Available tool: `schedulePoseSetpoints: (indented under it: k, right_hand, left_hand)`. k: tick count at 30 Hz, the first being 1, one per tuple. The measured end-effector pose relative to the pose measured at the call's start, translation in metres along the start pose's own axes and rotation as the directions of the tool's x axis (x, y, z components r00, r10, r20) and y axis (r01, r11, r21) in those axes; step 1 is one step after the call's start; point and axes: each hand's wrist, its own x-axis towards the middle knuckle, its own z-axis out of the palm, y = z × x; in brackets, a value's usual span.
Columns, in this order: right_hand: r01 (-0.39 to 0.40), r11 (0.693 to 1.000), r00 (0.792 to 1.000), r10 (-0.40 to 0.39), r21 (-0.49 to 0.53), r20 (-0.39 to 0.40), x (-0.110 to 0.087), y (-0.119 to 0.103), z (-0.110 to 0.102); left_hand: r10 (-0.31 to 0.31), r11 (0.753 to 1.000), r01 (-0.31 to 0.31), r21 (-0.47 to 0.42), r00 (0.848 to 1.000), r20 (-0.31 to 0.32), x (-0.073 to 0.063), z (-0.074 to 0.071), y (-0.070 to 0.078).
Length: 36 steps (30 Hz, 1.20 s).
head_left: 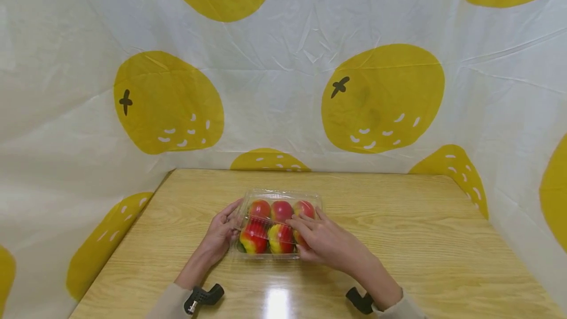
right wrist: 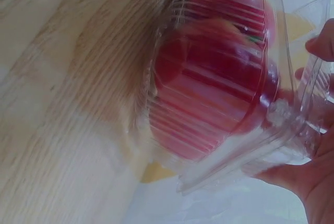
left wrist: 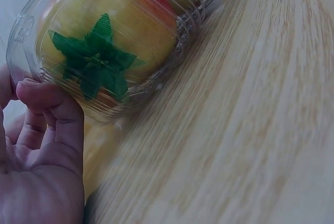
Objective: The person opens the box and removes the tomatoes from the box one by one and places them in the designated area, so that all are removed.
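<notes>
A clear plastic clamshell container [head_left: 283, 256] stands on the table in front of me, with several red-and-yellow fruits [head_left: 259, 209] inside. Green star-shaped leaves [left wrist: 96, 61] top one fruit in the left wrist view. My left hand [head_left: 218, 234] holds the container's left side, thumb at the rim and fingers behind it. Over the right front part reaches my right hand [head_left: 328, 242]. Its fingers lie on the clear lid [right wrist: 308, 98] and its thumb is at the edge below. In the right wrist view the lid stands at an angle off the ribbed base.
The light wood-grain table [head_left: 421, 240] extends on both sides of the container. A white cloth [head_left: 274, 87] printed with large yellow fruit shapes hangs behind and at the sides. Black camera mounts [head_left: 204, 297] sit at both wrists.
</notes>
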Motion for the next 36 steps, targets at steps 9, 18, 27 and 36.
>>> schedulePoseSetpoints:
  k: [9, 18, 27, 36]
  right_hand:
    - [0.004, 0.993, 1.000, -0.002, 0.117, -0.023, 0.004, 0.003, -0.005]
    - [-0.006, 0.975, 1.000, 0.002, 0.221, 0.019, 0.007, 0.008, -0.009]
    - [-0.010, 0.966, 0.999, -0.001, 0.259, 0.043, 0.010, 0.013, -0.011]
    - [-0.014, 0.996, 0.995, 0.006, 0.087, 0.098, 0.009, 0.004, -0.008]
  left_hand:
    - [0.012, 1.000, -0.012, 0.025, 1.000, 0.012, 0.002, 0.002, -0.001]
    - [0.045, 0.998, -0.046, 0.050, 0.999, 0.021, 0.001, 0.003, -0.003]
    - [0.086, 0.989, -0.072, 0.130, 0.991, -0.107, 0.003, 0.008, -0.006]
    - [0.156, 0.968, -0.120, 0.221, 0.976, -0.152, 0.003, 0.011, -0.010]
